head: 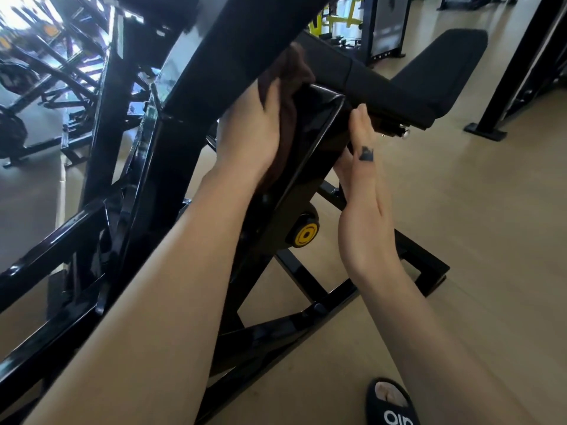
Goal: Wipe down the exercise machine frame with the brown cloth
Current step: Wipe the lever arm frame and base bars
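At six o'clock, nearest the camera, a foot in a black slide sandal (394, 404) with white lettering stands on the tan floor (475, 228). Two bare forearms reach up from the bottom edge toward the centre.

The right hand (365, 191), at about four o'clock from the middle, has its fingers straight and together, their tips tucked behind the right edge of a glossy black beam; its grip is flat and closes on nothing. A small dark tattoo marks one finger. Just left of it, lower on the beam, sits a round yellow knob (306, 235).

The left hand (254, 130) lies just above centre, palm pressed against the left face of the same slanted beam of the exercise machine frame (144, 167). The brown cloth (290, 87) is trapped between that palm and the metal, bunching out past the fingertips toward twelve o'clock and showing along the hand's right edge; whether the fingers curl round the cloth or lie flat on it I cannot tell.

Beyond the hands, toward two o'clock, a black padded seat (429, 81) extends off the frame. At ten o'clock more black machine bars stand against bright windows, blurred. At twelve to one o'clock, far off, yellow-and-black gym equipment (337, 16) stands on the floor.
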`<state>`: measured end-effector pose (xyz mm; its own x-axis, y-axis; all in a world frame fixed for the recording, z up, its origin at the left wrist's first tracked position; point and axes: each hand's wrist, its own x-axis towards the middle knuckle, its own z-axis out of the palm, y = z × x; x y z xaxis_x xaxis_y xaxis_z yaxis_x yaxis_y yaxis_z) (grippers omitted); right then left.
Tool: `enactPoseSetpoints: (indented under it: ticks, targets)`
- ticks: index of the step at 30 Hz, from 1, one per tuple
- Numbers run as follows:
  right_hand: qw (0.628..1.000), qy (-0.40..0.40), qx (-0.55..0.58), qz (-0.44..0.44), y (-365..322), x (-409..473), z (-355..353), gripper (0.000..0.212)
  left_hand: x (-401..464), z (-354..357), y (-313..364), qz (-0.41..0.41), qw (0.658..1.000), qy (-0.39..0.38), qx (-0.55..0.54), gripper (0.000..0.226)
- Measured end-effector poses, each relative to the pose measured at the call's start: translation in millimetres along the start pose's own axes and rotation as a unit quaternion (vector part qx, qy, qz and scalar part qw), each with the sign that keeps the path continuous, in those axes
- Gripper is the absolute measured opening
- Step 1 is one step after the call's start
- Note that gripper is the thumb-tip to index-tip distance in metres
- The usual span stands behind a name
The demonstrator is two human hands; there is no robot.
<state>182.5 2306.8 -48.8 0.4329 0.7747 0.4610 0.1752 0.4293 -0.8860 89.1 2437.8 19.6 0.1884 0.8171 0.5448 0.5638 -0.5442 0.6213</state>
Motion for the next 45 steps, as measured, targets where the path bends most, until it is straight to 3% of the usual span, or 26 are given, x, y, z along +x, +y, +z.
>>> enactPoseSetpoints:
  ticks: [7,10,14,16,18,20,22,24,27,29,32,35,38,43,45]
  targets:
    - [1.000,0.009,0.002,-0.019,4,4,1,0.048,-6,5,22,0.195,0.975,-0.090,-0.056,0.023]
    - [0.999,0.022,-0.010,-0.022,7,4,0,0.050,13,3,24,0.137,0.986,-0.094,-0.006,0.015]
    - [1.000,0.018,-0.016,-0.017,7,5,-3,0.049,36,12,20,-0.051,0.997,-0.035,0.037,0.033]
    - [1.000,0.007,-0.009,-0.015,5,5,-4,0.047,37,14,22,-0.089,0.995,-0.019,0.040,0.043]
    - [1.000,-0.001,-0.003,-0.015,3,5,-4,0.043,30,12,22,-0.054,0.998,-0.031,0.012,0.028]
    - [1.000,-0.001,-0.004,-0.018,3,4,-4,0.045,9,6,28,0.038,0.997,-0.060,-0.025,0.019]
    - [1.000,0.000,-0.009,-0.021,4,5,-4,0.047,-7,5,25,0.140,0.985,-0.089,-0.053,0.034]
    - [1.000,0.003,-0.011,-0.020,7,5,-4,0.048,-7,7,22,0.176,0.979,-0.094,-0.044,0.038]
    - [0.999,0.017,-0.016,-0.040,10,5,-2,0.051,6,8,16,0.169,0.982,-0.080,-0.035,0.025]
    - [0.998,0.024,-0.027,-0.047,11,6,0,0.052,17,8,11,0.116,0.991,-0.065,-0.024,0.017]
    - [0.998,0.029,-0.031,-0.046,13,5,3,0.055,33,9,-5,0.016,0.999,-0.021,-0.020,0.026]
    - [0.998,0.031,-0.037,-0.045,12,5,4,0.053,37,11,-7,-0.018,0.999,0.017,-0.043,0.033]
    - [0.998,0.022,-0.041,-0.039,10,3,5,0.051,28,9,1,-0.035,0.998,-0.007,-0.056,0.028]
    - [0.998,0.017,-0.030,-0.050,10,4,4,0.052,-33,-1,17,0.124,0.990,-0.036,-0.051,0.028]
    - [0.998,0.019,-0.009,-0.056,9,4,4,0.051,-60,-4,13,0.148,0.987,-0.026,-0.050,0.031]
